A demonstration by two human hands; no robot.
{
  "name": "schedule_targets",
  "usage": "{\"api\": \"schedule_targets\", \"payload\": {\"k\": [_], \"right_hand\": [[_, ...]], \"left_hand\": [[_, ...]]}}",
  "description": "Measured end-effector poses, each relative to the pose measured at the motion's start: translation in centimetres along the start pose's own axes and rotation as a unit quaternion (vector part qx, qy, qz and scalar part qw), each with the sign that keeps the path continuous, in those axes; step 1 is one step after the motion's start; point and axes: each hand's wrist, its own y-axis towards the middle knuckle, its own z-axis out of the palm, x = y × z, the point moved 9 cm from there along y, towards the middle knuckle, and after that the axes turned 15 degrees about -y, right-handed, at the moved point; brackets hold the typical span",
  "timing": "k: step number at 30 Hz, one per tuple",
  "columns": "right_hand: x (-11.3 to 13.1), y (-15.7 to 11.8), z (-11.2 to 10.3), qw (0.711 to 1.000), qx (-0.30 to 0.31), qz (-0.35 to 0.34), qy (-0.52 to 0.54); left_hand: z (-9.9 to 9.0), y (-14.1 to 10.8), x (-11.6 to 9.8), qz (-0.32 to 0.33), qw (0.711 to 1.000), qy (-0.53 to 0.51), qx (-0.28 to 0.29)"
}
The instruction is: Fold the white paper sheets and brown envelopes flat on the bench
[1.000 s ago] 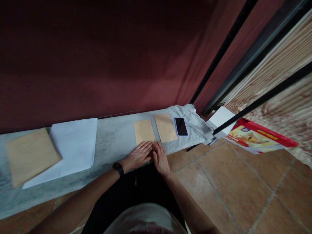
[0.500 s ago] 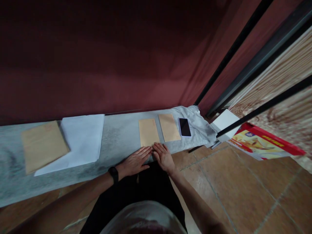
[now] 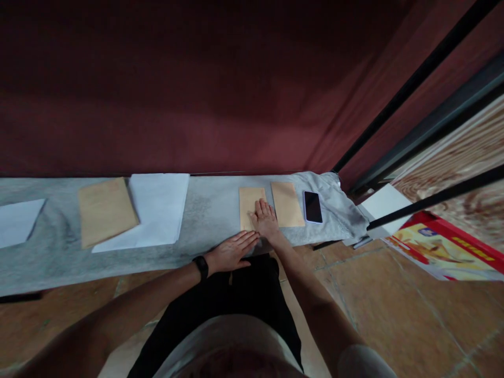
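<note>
My right hand [image 3: 265,220] lies flat on a small brown envelope [image 3: 246,202], its fingers extended over the right part and covering some of it. Beside it my left hand [image 3: 232,252] rests at the envelope's near edge, fingers stretched out, with a dark band on the wrist. A second brown envelope [image 3: 287,205] lies just right of my right hand, untouched. Right of that is a phone [image 3: 313,207] with a dark screen. Farther left, a larger brown envelope [image 3: 106,210] overlaps white paper sheets [image 3: 159,210].
A grey cloth [image 3: 208,205] covers the long narrow surface along a dark red wall [image 3: 177,131]. Another white paper [image 3: 19,223] lies at the far left. Black bars [image 3: 413,79], a white box [image 3: 388,210] and a red and yellow box [image 3: 452,247] stand on the right.
My right hand has slid forward from the near edge onto the envelope. My left hand stays near that edge. The view has shifted left, showing more paper there.
</note>
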Motion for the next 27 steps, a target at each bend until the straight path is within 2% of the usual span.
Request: {"api": "schedule_targets", "payload": {"k": [6, 14, 19, 27], "right_hand": [[-0.1, 0.7, 0.3, 1.000, -0.018, 0.020, -0.002], [-0.3, -1.3, -0.3, 0.999, -0.043, 0.006, 0.011], [-0.3, -4.1, -1.1, 0.999, -0.038, -0.014, 0.016], [0.5, -11.0, -3.3, 0.995, -0.047, -0.084, 0.024]], "left_hand": [[0.0, 0.0, -0.1, -0.003, 1.000, -0.005, 0.006], [0.0, 0.1, -0.1, -0.001, 1.000, -0.014, -0.010], [0.0, 0.0, 0.0, -0.008, 1.000, -0.007, -0.005], [0.4, 0.0, 0.6, -0.013, 1.000, 0.002, -0.014]]}}
